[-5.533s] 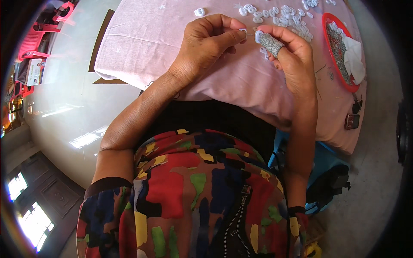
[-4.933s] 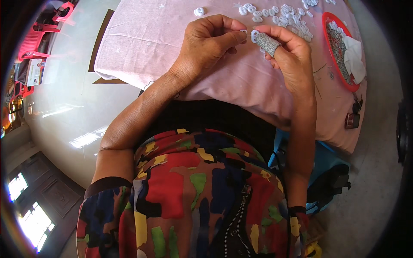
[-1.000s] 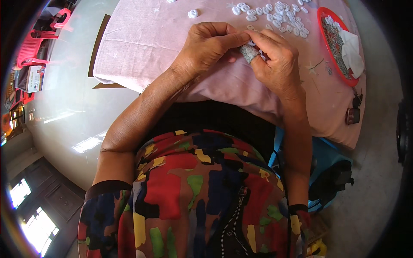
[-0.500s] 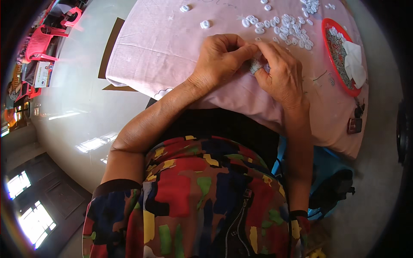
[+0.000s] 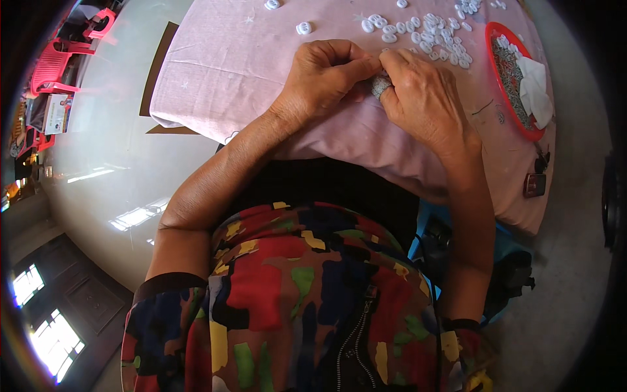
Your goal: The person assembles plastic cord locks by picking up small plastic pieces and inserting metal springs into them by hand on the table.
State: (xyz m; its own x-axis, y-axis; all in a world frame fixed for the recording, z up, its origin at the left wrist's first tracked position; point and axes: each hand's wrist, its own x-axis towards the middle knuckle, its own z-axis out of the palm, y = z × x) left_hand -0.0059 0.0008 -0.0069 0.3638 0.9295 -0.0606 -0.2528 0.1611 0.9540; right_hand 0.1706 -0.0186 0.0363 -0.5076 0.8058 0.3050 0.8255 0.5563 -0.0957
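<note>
My left hand point(image 5: 324, 77) and my right hand point(image 5: 423, 98) meet above the near part of the cloth-covered table, fingertips almost touching. Both are closed, thumbs pressed to the fingers. A small grey, speckled thing point(image 5: 380, 85) shows by my right thumb; whether it is held or wrapped on the thumb I cannot tell. What the left fingertips pinch is hidden. Just beyond my hands lies a loose spread of white oval pieces point(image 5: 428, 36), with a few single white ovals point(image 5: 304, 28) farther left.
A red tray point(image 5: 541, 134) at the right holds many small silvery bits and a crumpled white tissue point(image 5: 534, 91). Nearer sits a small dark device point(image 5: 534, 185) by the edge of the pink cloth point(image 5: 222, 72). A blue chair with a black bag point(image 5: 506, 281) stands below right.
The table and its things sit slightly higher and farther left in view. My hands stay together, the right one turned a little and its elbow farther out to the right.
</note>
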